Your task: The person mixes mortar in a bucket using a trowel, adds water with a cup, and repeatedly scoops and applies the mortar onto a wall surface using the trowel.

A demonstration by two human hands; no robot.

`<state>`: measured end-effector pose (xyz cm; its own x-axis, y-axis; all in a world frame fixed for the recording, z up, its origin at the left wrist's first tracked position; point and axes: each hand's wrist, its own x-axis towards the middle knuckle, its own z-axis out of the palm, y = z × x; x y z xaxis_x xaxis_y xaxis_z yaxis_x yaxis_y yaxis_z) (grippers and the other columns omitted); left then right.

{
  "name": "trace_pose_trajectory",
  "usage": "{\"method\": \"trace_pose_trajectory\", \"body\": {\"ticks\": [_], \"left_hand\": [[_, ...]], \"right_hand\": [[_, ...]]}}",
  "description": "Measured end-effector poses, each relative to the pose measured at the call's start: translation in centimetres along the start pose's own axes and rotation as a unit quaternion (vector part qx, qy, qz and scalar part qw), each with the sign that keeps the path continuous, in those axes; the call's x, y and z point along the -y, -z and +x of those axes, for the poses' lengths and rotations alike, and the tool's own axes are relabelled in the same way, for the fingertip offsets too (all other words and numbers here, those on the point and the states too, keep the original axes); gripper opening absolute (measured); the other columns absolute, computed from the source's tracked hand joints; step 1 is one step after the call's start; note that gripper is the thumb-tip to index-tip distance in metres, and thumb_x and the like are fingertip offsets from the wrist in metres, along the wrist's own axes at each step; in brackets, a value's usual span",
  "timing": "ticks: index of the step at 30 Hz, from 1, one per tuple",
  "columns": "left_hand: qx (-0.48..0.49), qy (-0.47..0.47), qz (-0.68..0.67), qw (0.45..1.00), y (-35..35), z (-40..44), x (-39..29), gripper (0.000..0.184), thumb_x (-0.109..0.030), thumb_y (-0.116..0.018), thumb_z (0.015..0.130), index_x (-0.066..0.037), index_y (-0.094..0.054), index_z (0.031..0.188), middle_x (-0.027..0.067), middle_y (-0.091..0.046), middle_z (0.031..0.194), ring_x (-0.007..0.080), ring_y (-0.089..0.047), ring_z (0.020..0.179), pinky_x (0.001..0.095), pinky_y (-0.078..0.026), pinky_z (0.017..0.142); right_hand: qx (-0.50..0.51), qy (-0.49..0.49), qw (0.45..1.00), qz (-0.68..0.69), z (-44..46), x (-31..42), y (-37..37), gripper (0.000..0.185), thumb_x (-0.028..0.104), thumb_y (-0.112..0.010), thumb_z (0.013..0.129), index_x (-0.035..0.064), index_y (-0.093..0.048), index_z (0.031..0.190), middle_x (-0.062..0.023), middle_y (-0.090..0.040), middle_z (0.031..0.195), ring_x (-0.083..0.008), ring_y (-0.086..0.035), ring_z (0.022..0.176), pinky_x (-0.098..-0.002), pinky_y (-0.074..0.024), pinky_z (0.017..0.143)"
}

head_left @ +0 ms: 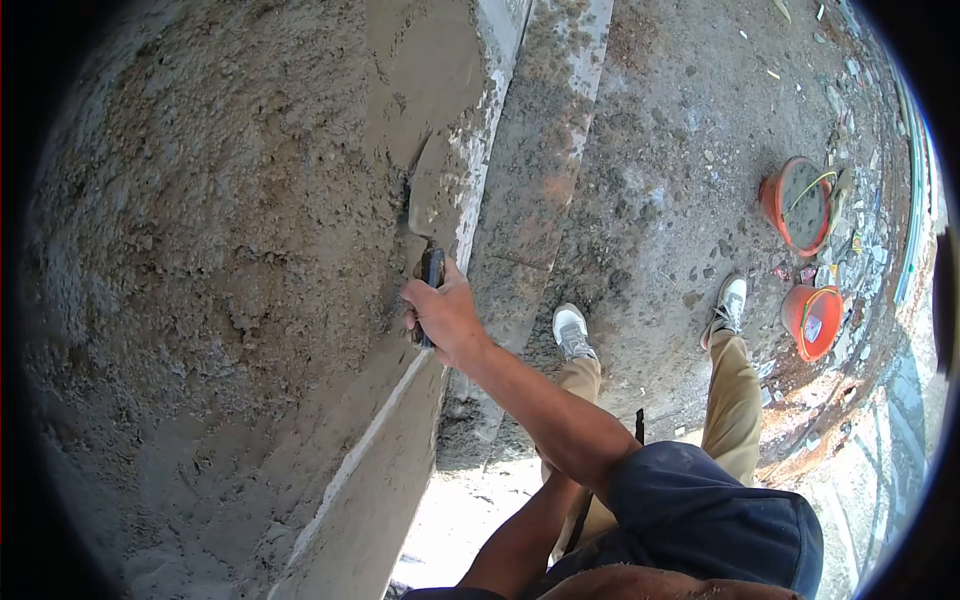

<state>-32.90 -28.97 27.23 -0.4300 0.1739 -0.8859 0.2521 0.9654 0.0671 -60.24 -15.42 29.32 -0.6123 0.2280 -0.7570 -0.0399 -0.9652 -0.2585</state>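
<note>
My right hand (442, 315) is closed around the dark handle of a trowel (430, 195). The trowel's metal blade lies against wet grey mortar (420, 70) near the edge of a rough wall (240, 200). A pale strip (350, 460) runs along the wall's edge below this hand. My left forearm (525, 535) passes beneath my right arm, and my left hand is hidden behind it. A thin dark object (640, 425) shows beside my right arm; what holds it cannot be seen.
An orange bucket (770, 200) holding grey mortar stands on the ground at the right. Below it is a second orange bucket (796, 315) with something pale inside. Rubble and litter lie around them. A concrete ledge (525, 190) runs along the wall's foot, beside my shoes (570, 330).
</note>
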Motion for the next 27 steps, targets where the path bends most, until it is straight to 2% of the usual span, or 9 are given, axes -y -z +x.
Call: {"method": "trace_pose_trajectory", "body": {"ticks": [2, 5, 8, 14, 18, 20, 22, 24, 27], "left_hand": [[-0.045, -0.018, -0.015, 0.999, 0.3, -0.9, -0.3, 0.077, -0.059, -0.063, 0.093, -0.003, -0.046, 0.143, 0.0232, -0.052, 0.136, 0.0368, -0.048, 0.128, 0.0468, -0.037, 0.109], [-0.069, -0.025, -0.021, 0.997, 0.2, -1.5, -0.5, 0.077, -0.059, -0.063, 0.094, -0.002, -0.046, 0.142, 0.0244, -0.052, 0.136, 0.0373, -0.048, 0.128, 0.0470, -0.036, 0.110], [-0.050, -0.014, -0.012, 0.999, -0.8, -1.5, -0.8, 0.073, -0.057, -0.066, 0.090, -0.003, -0.051, 0.138, 0.0236, -0.054, 0.135, 0.0379, -0.049, 0.128, 0.0481, -0.038, 0.108], [0.047, 0.062, -0.002, 0.997, -2.6, 0.5, -2.6, 0.067, -0.053, -0.072, 0.084, -0.006, -0.060, 0.130, 0.0218, -0.056, 0.135, 0.0390, -0.052, 0.127, 0.0502, -0.043, 0.104], [-0.045, 0.050, 0.116, 0.991, -3.8, -0.4, -4.5, 0.069, -0.055, -0.071, 0.081, -0.010, -0.062, 0.133, 0.0144, -0.054, 0.143, 0.0348, -0.054, 0.127, 0.0478, -0.050, 0.101], [-0.041, 0.057, 0.116, 0.991, -4.5, -0.7, -5.7, 0.070, -0.054, -0.071, 0.080, -0.010, -0.063, 0.134, 0.0139, -0.055, 0.142, 0.0367, -0.053, 0.129, 0.0481, -0.046, 0.105], [-0.025, 0.057, 0.146, 0.987, -5.5, -0.7, -6.6, 0.071, -0.055, -0.071, 0.080, -0.010, -0.063, 0.134, 0.0147, -0.054, 0.143, 0.0376, -0.054, 0.129, 0.0482, -0.047, 0.105], [-0.022, 0.068, 0.173, 0.982, -6.1, -0.5, -8.2, 0.071, -0.055, -0.071, 0.080, -0.010, -0.063, 0.135, 0.0157, -0.053, 0.144, 0.0376, -0.054, 0.129, 0.0479, -0.047, 0.105], [-0.014, 0.090, 0.209, 0.974, -7.2, -0.9, -10.7, 0.070, -0.055, -0.070, 0.081, -0.011, -0.063, 0.135, 0.0168, -0.052, 0.146, 0.0369, -0.053, 0.130, 0.0472, -0.049, 0.105]], "right_hand": [[0.037, 0.012, 0.999, -0.016, -4.1, 0.5, -1.8, 0.033, 0.006, -0.065, 0.084, 0.0004, -0.048, 0.112, -0.0036, -0.052, 0.070, -0.0190, -0.057, 0.058, -0.0383, -0.0468, 0.053], [0.022, 0.219, 0.953, -0.207, -4.6, -4.4, -1.4, 0.038, 0.005, -0.064, 0.084, 0.0022, -0.045, 0.116, -0.0100, -0.054, 0.069, -0.0286, -0.061, 0.060, -0.0419, -0.0485, 0.058], [0.044, 0.198, 0.933, -0.297, -5.8, -5.1, 0.8, 0.041, 0.007, -0.065, 0.082, 0.0044, -0.045, 0.117, -0.0187, -0.058, 0.073, -0.0413, -0.064, 0.068, -0.0476, -0.0502, 0.064], [0.087, 0.241, 0.834, -0.489, -4.2, -5.0, 12.9, 0.043, 0.017, -0.069, 0.081, 0.0079, -0.050, 0.119, -0.0235, -0.066, 0.084, -0.0457, -0.067, 0.080, -0.0502, -0.0536, 0.069], [-0.029, 0.327, 0.802, -0.499, -4.5, 5.7, 23.4, 0.044, 0.020, -0.070, 0.082, 0.0092, -0.052, 0.121, -0.0223, -0.068, 0.088, -0.0449, -0.068, 0.084, -0.0504, -0.0541, 0.073], [-0.090, 0.374, 0.732, -0.562, -3.4, 11.8, 31.8, 0.042, 0.023, -0.070, 0.084, 0.0091, -0.053, 0.120, -0.0232, -0.069, 0.090, -0.0451, -0.068, 0.086, -0.0524, -0.0536, 0.076], [-0.168, 0.214, 0.743, -0.611, -5.5, 19.0, 40.2, 0.039, 0.024, -0.070, 0.084, 0.0088, -0.054, 0.117, -0.0239, -0.069, 0.090, -0.0461, -0.068, 0.086, -0.0541, -0.0531, 0.076], [-0.274, 0.183, 0.696, -0.638, -9.0, 25.2, 48.4, 0.037, 0.026, -0.069, 0.084, 0.0093, -0.055, 0.114, -0.0242, -0.070, 0.087, -0.0474, -0.068, 0.085, -0.0553, -0.0529, 0.077], [-0.433, 0.187, 0.572, -0.671, -15.6, 33.5, 59.0, 0.040, 0.028, -0.068, 0.084, 0.0115, -0.056, 0.119, -0.0220, -0.071, 0.087, -0.0476, -0.068, 0.083, -0.0563, -0.0528, 0.076]]}}
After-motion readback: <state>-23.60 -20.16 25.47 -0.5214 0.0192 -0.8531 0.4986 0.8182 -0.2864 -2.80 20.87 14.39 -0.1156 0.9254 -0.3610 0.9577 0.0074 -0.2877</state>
